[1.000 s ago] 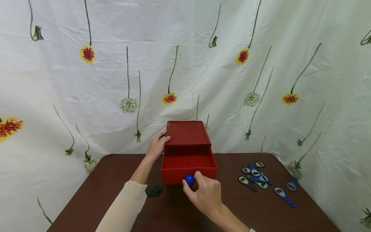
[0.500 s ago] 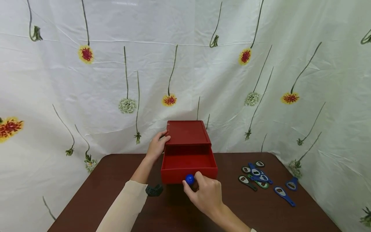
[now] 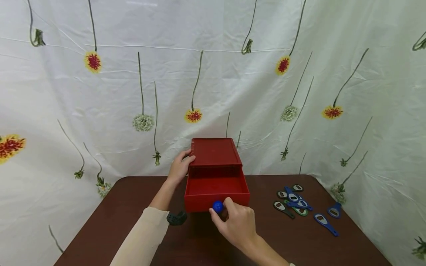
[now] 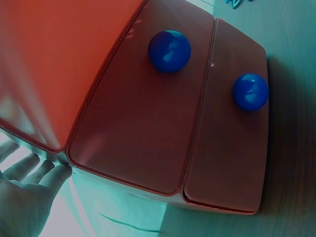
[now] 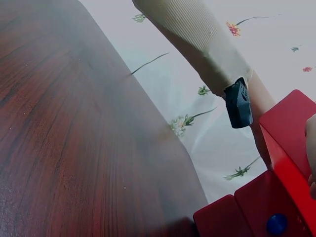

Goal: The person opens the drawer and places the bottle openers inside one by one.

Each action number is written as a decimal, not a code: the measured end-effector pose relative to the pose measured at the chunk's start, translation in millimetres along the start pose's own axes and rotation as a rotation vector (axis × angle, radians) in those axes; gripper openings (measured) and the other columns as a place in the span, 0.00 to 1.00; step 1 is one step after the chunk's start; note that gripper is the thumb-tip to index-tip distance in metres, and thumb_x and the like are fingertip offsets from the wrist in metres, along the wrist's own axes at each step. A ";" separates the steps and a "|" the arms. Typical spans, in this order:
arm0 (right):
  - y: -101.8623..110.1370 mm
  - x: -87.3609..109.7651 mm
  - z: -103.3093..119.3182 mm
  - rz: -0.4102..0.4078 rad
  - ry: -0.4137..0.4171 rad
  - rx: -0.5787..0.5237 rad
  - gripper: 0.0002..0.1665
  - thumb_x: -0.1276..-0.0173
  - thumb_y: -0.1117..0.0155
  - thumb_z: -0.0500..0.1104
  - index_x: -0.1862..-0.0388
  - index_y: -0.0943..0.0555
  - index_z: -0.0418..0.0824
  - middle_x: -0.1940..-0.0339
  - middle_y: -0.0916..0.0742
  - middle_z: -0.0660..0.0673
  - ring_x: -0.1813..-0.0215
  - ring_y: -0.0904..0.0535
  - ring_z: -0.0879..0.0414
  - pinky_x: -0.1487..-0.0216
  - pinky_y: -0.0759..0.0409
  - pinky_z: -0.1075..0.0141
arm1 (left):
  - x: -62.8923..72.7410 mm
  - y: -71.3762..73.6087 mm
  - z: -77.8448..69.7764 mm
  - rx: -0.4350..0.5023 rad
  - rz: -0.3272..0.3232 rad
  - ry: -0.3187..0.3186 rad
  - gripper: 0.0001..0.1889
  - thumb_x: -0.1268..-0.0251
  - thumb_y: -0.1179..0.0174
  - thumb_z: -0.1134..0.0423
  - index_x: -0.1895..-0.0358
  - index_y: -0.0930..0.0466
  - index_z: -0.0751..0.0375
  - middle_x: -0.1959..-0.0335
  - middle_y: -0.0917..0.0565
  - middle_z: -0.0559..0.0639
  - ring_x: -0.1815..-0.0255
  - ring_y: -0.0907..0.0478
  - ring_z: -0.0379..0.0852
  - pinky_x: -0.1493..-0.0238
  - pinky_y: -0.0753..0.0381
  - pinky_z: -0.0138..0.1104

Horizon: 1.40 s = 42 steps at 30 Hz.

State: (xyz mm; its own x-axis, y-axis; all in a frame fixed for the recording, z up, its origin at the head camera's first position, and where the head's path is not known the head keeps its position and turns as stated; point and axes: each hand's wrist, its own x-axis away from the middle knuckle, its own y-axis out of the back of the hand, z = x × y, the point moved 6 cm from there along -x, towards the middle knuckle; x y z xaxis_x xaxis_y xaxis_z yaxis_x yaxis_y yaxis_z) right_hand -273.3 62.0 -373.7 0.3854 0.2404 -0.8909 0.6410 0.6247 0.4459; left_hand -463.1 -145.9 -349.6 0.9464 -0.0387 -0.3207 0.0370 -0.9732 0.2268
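A red drawer cabinet (image 3: 216, 151) stands on the table, its top drawer (image 3: 217, 184) pulled partway out. The inside of that drawer shows no contents. My right hand (image 3: 237, 221) pinches the blue round knob (image 3: 217, 206) on the drawer's front between thumb and index finger; only part of this hand (image 5: 311, 148) enters the right wrist view. My left hand (image 3: 179, 167) rests along the cabinet's left side, thumb over the top edge. In the left wrist view its extended fingers (image 4: 37, 173) touch the side wall. Below the pulled drawer are two closed drawer fronts (image 4: 133, 118) with blue knobs.
To the right, several bottle openers (image 3: 293, 199) in blue, black and green lie in a loose group; one blue opener (image 3: 326, 224) lies nearer the front. The dark brown table (image 3: 139, 199) ends at a white flower-print cloth (image 3: 213, 85) behind. A black wrist device (image 3: 176, 218) sits at my left wrist.
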 end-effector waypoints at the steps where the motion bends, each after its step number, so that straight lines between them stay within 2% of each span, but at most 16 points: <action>1: 0.9 -0.1 0.1 0.006 0.005 0.007 0.23 0.31 0.31 0.59 0.72 0.28 0.47 0.84 0.24 0.58 0.84 0.33 0.69 0.81 0.35 0.79 | 0.0 0.3 -0.1 -0.003 -0.002 -0.003 0.29 0.20 0.45 0.54 0.22 0.33 0.59 0.24 0.32 0.61 0.35 0.24 0.63 0.38 0.24 0.54; 6: 8.5 -2.3 1.0 0.016 0.039 0.026 0.22 0.35 0.26 0.59 0.72 0.24 0.46 0.83 0.24 0.58 0.84 0.34 0.69 0.81 0.35 0.79 | -0.2 0.6 -0.3 -0.011 -0.005 -0.016 0.29 0.20 0.46 0.55 0.22 0.33 0.60 0.24 0.32 0.62 0.33 0.26 0.63 0.37 0.25 0.54; 13: 29.9 -11.2 -3.1 -0.009 0.065 -0.042 0.23 0.28 0.35 0.62 0.64 0.18 0.43 0.81 0.18 0.56 0.82 0.28 0.68 0.79 0.28 0.77 | -0.6 -0.8 0.6 0.000 0.002 -0.007 0.29 0.20 0.46 0.54 0.21 0.35 0.60 0.24 0.33 0.61 0.33 0.27 0.63 0.36 0.26 0.55; 16: 44.8 -18.5 -12.5 -0.037 0.052 -0.058 0.24 0.28 0.36 0.62 0.62 0.16 0.41 0.80 0.18 0.55 0.81 0.25 0.65 0.78 0.24 0.73 | -1.1 -1.3 -1.0 -0.009 0.006 -0.010 0.30 0.19 0.46 0.53 0.21 0.35 0.59 0.23 0.34 0.60 0.30 0.30 0.62 0.34 0.29 0.55; 20: 64.9 -30.4 -31.7 -0.088 0.022 -0.056 0.20 0.32 0.30 0.56 0.61 0.15 0.39 0.80 0.17 0.53 0.81 0.24 0.63 0.79 0.22 0.69 | -1.1 -1.2 -3.6 -0.013 0.008 -0.017 0.29 0.19 0.47 0.53 0.21 0.35 0.59 0.23 0.34 0.60 0.28 0.32 0.61 0.32 0.31 0.55; 25: 80.2 -40.5 -58.0 -0.134 0.031 -0.029 0.17 0.36 0.29 0.51 0.59 0.14 0.37 0.78 0.15 0.50 0.80 0.20 0.61 0.80 0.21 0.65 | 1.5 -0.6 -2.6 0.002 0.012 -0.006 0.30 0.19 0.47 0.53 0.21 0.35 0.59 0.23 0.34 0.60 0.30 0.30 0.62 0.34 0.28 0.56; 29: 82.4 -41.9 -80.6 -0.115 0.030 0.007 0.17 0.38 0.28 0.49 0.58 0.14 0.36 0.75 0.14 0.49 0.77 0.17 0.58 0.78 0.20 0.59 | 3.2 -0.3 -1.1 0.003 0.007 -0.001 0.30 0.19 0.47 0.53 0.20 0.36 0.59 0.23 0.35 0.60 0.30 0.30 0.62 0.35 0.27 0.56; 32: 81.5 -39.8 -99.2 -0.082 -0.001 0.043 0.18 0.39 0.26 0.49 0.57 0.14 0.37 0.74 0.14 0.48 0.76 0.16 0.56 0.78 0.20 0.58 | 4.4 -0.3 -0.9 -0.002 0.002 0.001 0.29 0.19 0.47 0.54 0.20 0.36 0.59 0.23 0.35 0.60 0.30 0.30 0.62 0.36 0.27 0.56; 37: 76.3 -33.5 -130.9 0.008 -0.090 0.060 0.21 0.40 0.23 0.49 0.54 0.14 0.37 0.71 0.13 0.46 0.72 0.16 0.53 0.72 0.18 0.54 | 5.7 -1.0 -0.5 0.017 -0.002 0.014 0.29 0.19 0.47 0.54 0.20 0.35 0.58 0.23 0.34 0.60 0.33 0.27 0.63 0.39 0.24 0.55; 42: 68.2 -19.1 -161.6 0.085 -0.186 0.045 0.24 0.39 0.22 0.48 0.48 0.15 0.36 0.63 0.12 0.43 0.63 0.16 0.46 0.63 0.18 0.48 | 5.7 -1.2 -0.4 0.010 0.000 0.007 0.29 0.19 0.47 0.54 0.20 0.36 0.59 0.23 0.35 0.60 0.33 0.27 0.63 0.39 0.24 0.55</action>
State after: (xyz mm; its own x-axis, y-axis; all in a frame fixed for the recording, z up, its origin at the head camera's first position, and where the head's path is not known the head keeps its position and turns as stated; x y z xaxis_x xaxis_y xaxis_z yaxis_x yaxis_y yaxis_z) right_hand -344.2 220.2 -340.3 0.5523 0.1469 -0.8206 0.6287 0.5731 0.5257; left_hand -457.6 -144.8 -351.4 0.9487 -0.0375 -0.3138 0.0335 -0.9754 0.2179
